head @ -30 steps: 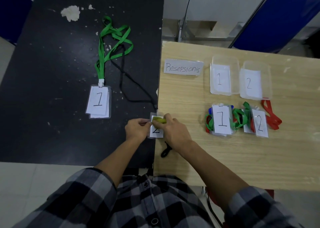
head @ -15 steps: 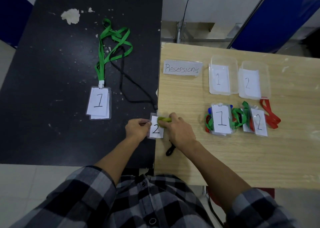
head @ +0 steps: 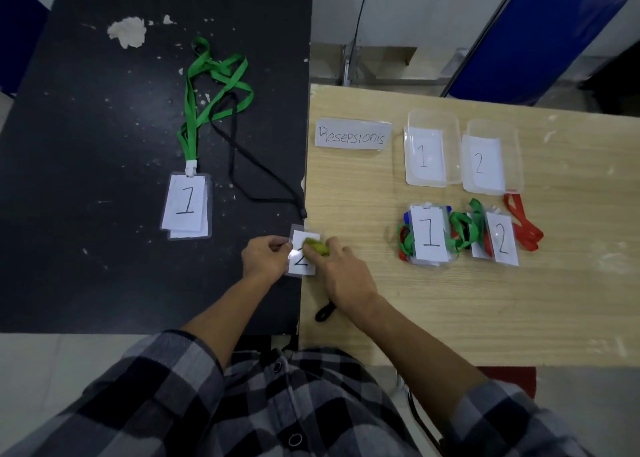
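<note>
your left hand (head: 265, 259) pinches the edge of the number 2 badge (head: 300, 260), sitting right on the seam between black table (head: 86, 144) and wooden table (head: 433, 311); your right hand (head: 341, 273) grips a yellow-green cloth (head: 316, 247) against it.

The green cloth (head: 316, 247) and right hand (head: 341, 274) cover part of the numeral on the badge marked 2 (head: 300, 265). Below that badge, the black cord (head: 323, 312) vanishes under the wrist.
</note>
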`<control>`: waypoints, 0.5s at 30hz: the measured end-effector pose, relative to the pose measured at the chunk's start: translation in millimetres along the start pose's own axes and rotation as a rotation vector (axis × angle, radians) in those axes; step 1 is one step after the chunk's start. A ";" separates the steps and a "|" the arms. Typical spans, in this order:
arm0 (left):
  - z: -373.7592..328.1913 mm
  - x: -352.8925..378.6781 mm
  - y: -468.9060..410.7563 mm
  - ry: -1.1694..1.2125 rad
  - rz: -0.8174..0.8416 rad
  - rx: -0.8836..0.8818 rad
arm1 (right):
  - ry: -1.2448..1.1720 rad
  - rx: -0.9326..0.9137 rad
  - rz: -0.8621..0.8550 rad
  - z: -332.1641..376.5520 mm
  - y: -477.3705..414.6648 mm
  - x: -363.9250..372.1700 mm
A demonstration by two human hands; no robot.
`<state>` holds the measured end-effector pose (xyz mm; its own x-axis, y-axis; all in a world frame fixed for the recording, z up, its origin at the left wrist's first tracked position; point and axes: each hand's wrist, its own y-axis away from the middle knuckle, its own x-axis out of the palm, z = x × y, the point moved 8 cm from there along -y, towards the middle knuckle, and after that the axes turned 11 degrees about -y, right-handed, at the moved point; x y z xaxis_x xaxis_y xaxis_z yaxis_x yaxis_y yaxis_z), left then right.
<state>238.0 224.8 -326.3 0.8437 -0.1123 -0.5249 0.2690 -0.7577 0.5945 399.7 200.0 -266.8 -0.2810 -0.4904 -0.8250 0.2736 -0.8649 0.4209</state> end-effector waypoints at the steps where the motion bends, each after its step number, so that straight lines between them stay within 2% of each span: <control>1: -1.3 -0.8 -0.1 -0.030 -0.012 0.013 | -0.003 -0.043 0.030 2.7 7.9 7.4; 5: -1.2 -0.6 2.3 -0.048 -0.008 0.013 | -0.011 -0.132 0.097 -5.1 26.5 12.3; 11: -3.0 -2.4 3.1 -0.044 -0.007 0.007 | -0.045 0.053 -0.029 -7.5 5.5 -1.9; 15: -5.8 -3.3 7.0 -0.102 -0.047 0.033 | -0.027 -0.062 0.060 1.9 29.6 18.7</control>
<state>239.7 223.5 -316.9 0.7783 -0.1402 -0.6121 0.2903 -0.7840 0.5487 400.8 165.1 -269.0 -0.2869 -0.5442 -0.7883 0.3471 -0.8261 0.4440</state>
